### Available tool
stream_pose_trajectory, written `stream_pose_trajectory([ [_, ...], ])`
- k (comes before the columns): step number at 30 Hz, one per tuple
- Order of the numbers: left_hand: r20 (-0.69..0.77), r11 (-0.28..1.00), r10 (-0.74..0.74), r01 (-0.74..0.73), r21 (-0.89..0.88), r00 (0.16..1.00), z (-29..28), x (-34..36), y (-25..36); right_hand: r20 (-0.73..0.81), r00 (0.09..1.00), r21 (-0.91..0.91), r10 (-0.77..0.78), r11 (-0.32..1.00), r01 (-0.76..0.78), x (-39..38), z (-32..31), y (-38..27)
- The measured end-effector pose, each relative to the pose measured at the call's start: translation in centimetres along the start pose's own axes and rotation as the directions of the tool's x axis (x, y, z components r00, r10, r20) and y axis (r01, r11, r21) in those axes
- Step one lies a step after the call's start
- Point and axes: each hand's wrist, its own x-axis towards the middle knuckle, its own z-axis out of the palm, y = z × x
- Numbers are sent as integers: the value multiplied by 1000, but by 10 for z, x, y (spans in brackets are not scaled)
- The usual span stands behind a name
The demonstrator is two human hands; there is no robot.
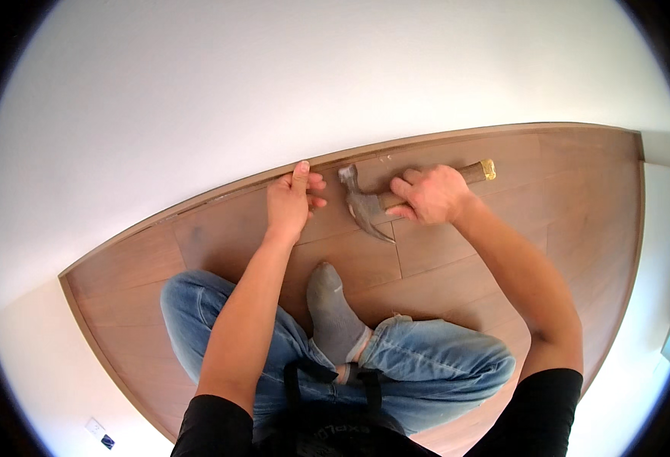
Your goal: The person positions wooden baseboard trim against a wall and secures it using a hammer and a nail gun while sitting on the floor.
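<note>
My right hand (435,196) is wrapped round the wooden handle of a claw hammer (365,207). The hammer's striking face points toward the wall, its claw curves back toward me, and the handle's end is yellowish. To its left, my left hand (293,199) is at the brown baseboard (403,145), thumb up against the strip's top edge. The fingers of that hand are spread, and nothing shows between them. A gap separates the hammer head from the left hand and from the baseboard.
White wall (335,76) rises behind the baseboard, which also runs along both sides. I sit with bent legs in blue jeans (434,365) on the wood plank floor (495,244); a grey-socked foot (331,312) lies in front. A wall outlet (97,431) is at lower left.
</note>
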Motion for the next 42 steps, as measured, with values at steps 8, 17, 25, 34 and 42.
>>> stream_pose_trajectory([
  [8,-12,1000,15,-15,13,1000,1,3,-2,77,997,29,-17,999,15,-8,-3,-6],
  [17,33,999,19,-20,42,999,0,4,-4,132,990,39,47,998,-53,1,-1,-2],
  [25,55,998,30,-32,50,998,1,1,1,194,979,12,64,998,-67,-1,-7,-5],
  [34,63,998,22,-25,60,998,2,0,-1,146,986,36,78,996,-84,-3,-2,1],
  [42,50,997,28,-32,64,998,2,-3,5,142,985,46,94,994,-101,-3,-1,-5],
])
